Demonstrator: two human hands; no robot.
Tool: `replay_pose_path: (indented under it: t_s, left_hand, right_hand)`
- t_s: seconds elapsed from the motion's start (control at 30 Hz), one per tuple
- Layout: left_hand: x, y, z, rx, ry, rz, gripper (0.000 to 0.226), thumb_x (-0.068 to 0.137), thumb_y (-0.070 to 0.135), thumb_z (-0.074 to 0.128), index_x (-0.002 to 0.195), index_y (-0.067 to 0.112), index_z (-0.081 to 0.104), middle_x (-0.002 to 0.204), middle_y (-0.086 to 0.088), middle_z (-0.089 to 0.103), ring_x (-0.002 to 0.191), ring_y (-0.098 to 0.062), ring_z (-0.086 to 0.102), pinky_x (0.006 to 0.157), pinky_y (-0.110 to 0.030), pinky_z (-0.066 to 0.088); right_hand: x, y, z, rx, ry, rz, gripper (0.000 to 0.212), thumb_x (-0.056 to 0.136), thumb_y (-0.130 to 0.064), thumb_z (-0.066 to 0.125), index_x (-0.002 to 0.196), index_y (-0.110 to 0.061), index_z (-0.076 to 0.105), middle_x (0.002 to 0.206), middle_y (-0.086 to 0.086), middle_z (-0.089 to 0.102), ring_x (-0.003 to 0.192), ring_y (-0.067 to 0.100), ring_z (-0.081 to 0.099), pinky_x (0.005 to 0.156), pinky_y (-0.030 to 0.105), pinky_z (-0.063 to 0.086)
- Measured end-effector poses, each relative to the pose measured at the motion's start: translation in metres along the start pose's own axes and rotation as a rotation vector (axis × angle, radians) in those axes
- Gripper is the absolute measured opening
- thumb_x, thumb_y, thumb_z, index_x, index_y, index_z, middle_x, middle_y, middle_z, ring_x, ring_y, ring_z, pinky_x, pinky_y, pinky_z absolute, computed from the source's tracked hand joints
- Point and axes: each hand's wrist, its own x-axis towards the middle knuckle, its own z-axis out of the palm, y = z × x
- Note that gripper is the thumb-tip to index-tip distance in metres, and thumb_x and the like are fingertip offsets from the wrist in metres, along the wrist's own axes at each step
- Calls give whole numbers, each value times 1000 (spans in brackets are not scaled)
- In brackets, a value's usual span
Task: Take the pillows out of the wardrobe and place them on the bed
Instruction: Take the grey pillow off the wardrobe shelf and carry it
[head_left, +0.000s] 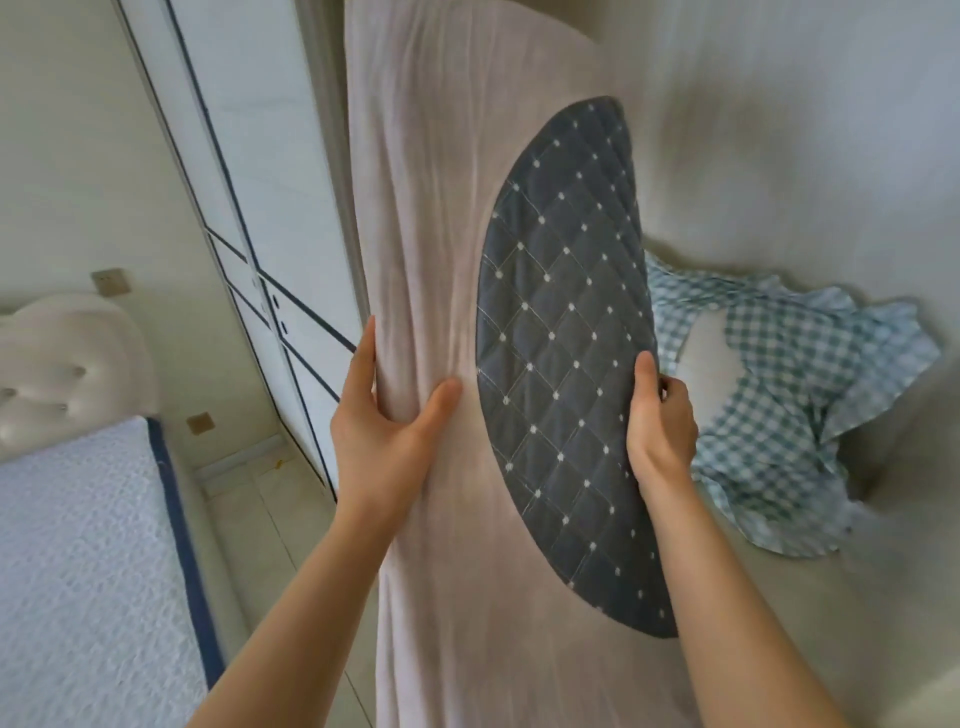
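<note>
A long pale pink pillow (431, 218) with a dark grey quilted half-oval patch fills the middle of the head view, standing upright. My left hand (387, 421) grips its left edge, thumb pressed into the pink fabric. My right hand (662, 421) grips its right edge at the grey patch. Behind it, inside the wardrobe (779, 156), lies a blue-and-white checked pillow (779, 395), crumpled on a shelf. The bed (88, 561) with a white textured mattress and blue trim lies at the lower left.
White wardrobe doors (260, 208) with dark trim stand to the left of the pillow. A padded white headboard (62, 364) rises at the far left. A strip of pale tiled floor (260, 519) runs between bed and wardrobe.
</note>
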Motion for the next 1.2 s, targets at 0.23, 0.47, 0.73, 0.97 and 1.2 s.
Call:
replay_pose_path:
  t_s: [0.23, 0.47, 0.73, 0.97, 1.2]
  left_hand:
    - [-33, 24, -59, 57, 131, 166, 74, 76, 38, 79, 142, 39, 45, 134, 21, 58, 122, 1, 56, 102, -30, 49]
    - [-61, 29, -123, 184, 335, 226, 67, 77, 46, 71, 139, 28, 50, 136, 11, 46, 126, -11, 51, 104, -47, 46]
    - [-88, 36, -188, 205, 450, 233, 74, 75, 40, 71, 144, 30, 44, 130, 16, 61, 117, 0, 59, 95, -23, 50]
    - [-88, 23, -235, 252, 574, 135, 50, 72, 34, 65, 120, 25, 59, 97, 18, 68, 87, 0, 65, 71, -16, 52]
    - [-69, -14, -263, 224, 684, -18, 41, 73, 47, 74, 107, 38, 52, 95, 23, 64, 83, 5, 65, 63, -16, 52]
  right_hand:
    - [-64, -20, 1, 189, -34, -127, 60, 92, -64, 34, 135, -26, 48, 135, 4, 55, 121, 28, 53, 102, 47, 40]
    - [-120, -45, 6, 300, -178, -204, 78, 86, -69, 39, 146, -18, 38, 146, 5, 47, 131, 24, 46, 109, 48, 37]
    - [-170, -62, 43, 265, -429, -191, 70, 86, -69, 42, 120, -10, 57, 122, 10, 57, 104, 27, 59, 96, 49, 47]
    - [-202, -75, 88, 306, -530, -251, 69, 86, -64, 46, 120, -5, 58, 122, 15, 59, 107, 29, 59, 97, 50, 46]
    - [-220, -77, 146, 230, -646, -401, 70, 86, -64, 48, 123, -6, 57, 121, 12, 56, 105, 25, 57, 95, 43, 49]
